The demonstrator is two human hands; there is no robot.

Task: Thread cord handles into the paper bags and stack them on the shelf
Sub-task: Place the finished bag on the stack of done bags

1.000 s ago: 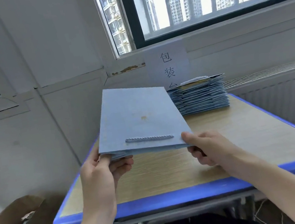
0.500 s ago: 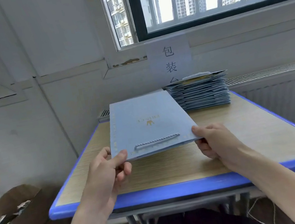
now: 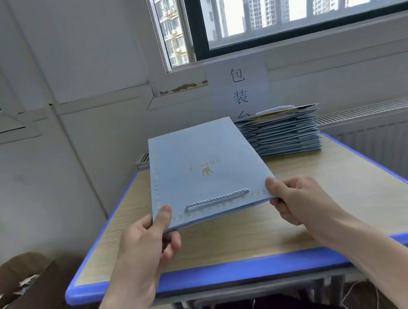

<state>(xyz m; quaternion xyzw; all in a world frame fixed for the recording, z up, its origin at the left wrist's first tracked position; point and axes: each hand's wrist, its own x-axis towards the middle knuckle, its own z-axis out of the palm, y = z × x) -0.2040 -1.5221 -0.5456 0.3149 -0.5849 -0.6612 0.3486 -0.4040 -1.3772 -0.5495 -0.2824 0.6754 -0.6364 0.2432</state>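
A flat light-blue paper bag (image 3: 199, 166) with a gold crown print is held just above the table, tilted slightly up at the far end. A grey-blue cord handle (image 3: 216, 199) runs along its near edge. My left hand (image 3: 147, 240) pinches the bag's near left corner, thumb on top. At the near right corner my right hand (image 3: 297, 197) pinches it the same way. A stack of several folded blue bags (image 3: 283, 132) lies at the table's far side, to the right of the held bag.
The wooden table (image 3: 265, 230) has a blue rim. A brown cardboard box (image 3: 19, 301) with scraps stands on the floor at the left. A paper sign (image 3: 239, 88) hangs on the wall under the window. A radiator (image 3: 390, 137) runs along the right wall.
The bag has come down from a steep tilt to nearly flat over the table and shifted a little right. Both hands kept their grip on its near corners.
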